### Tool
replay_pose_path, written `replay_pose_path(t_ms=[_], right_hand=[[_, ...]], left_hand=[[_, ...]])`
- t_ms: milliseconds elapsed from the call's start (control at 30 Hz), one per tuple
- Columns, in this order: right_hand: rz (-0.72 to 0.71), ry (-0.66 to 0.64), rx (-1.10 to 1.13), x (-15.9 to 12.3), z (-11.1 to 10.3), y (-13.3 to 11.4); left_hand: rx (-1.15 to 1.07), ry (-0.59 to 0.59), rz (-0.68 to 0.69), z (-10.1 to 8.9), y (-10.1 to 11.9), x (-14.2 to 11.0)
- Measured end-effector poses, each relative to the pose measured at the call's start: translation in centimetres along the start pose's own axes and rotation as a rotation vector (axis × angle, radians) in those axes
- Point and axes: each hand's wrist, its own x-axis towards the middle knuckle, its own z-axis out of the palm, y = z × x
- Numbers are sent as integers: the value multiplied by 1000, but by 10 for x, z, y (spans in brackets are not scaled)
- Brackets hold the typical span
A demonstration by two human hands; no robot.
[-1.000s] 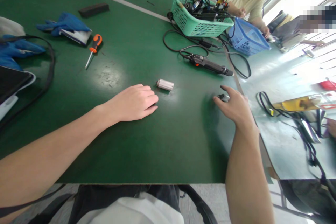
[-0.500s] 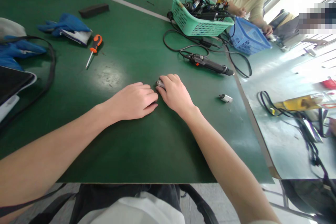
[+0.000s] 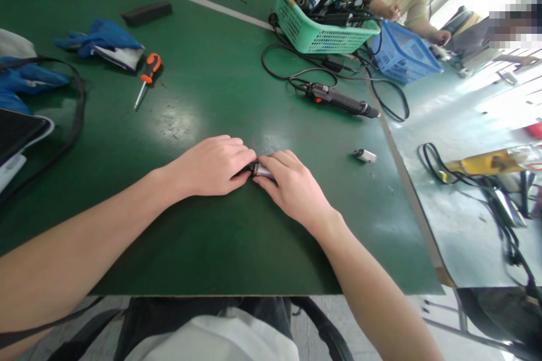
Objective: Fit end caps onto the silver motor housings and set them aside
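Observation:
My right hand is closed round a small silver motor, a metal cylinder whose dark end points left. My left hand is pinched round a dark part, mostly hidden by the fingers, that meets the motor's dark end. Whether the two are joined I cannot tell. Both hands are close together, low over the green table. Off to the right lies a second small silver motor, with nobody touching it.
An orange-black screwdriver, blue gloves and a dark block lie at left. Behind my right hand are a corded black electric screwdriver and a green basket of cables and tools. A blue basket stands near a co-worker.
My right hand has come nearer to me with the silver motor, bringing its dark end against the left fingers. The left hand has barely shifted, and its fingertips now pinch the dark part.

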Motion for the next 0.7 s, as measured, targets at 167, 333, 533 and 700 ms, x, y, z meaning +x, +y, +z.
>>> replay_pose_path(t_ms=[167, 333, 533, 700], right_hand=[[6, 53, 5, -3, 5, -1], [4, 77, -4, -4, 9, -1], [18, 100, 4, -4, 13, 0], [24, 116, -8, -5, 15, 0]], left_hand=[[23, 0, 32, 1, -2, 1], [70, 24, 66, 0, -1, 1], [71, 27, 79, 0, -2, 1], [63, 37, 68, -1, -1, 1]])
